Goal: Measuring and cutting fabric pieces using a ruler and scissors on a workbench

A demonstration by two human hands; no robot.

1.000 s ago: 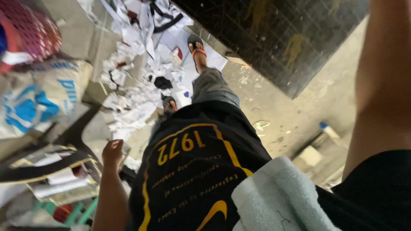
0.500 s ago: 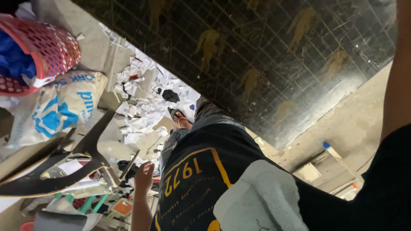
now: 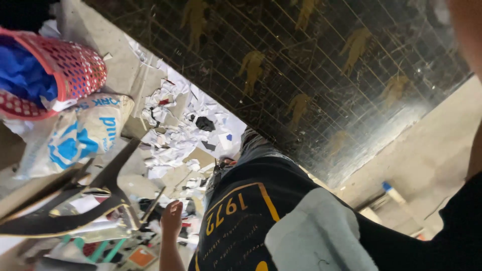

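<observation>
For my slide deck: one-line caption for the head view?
Left hand hangs open beside a black printed shirt, above paper scraps littering the concrete floor.

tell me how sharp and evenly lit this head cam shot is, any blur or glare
Head view: tilted and a bit soft throughout; the arm at the top right edge is a close, out-of-focus blur. The paper scraps on the floor are bright, nearly washed out, while the dark patterned sheet shows a pale sheen near its lower edge. The left hand by the dark shirt is dim but readable.
</observation>
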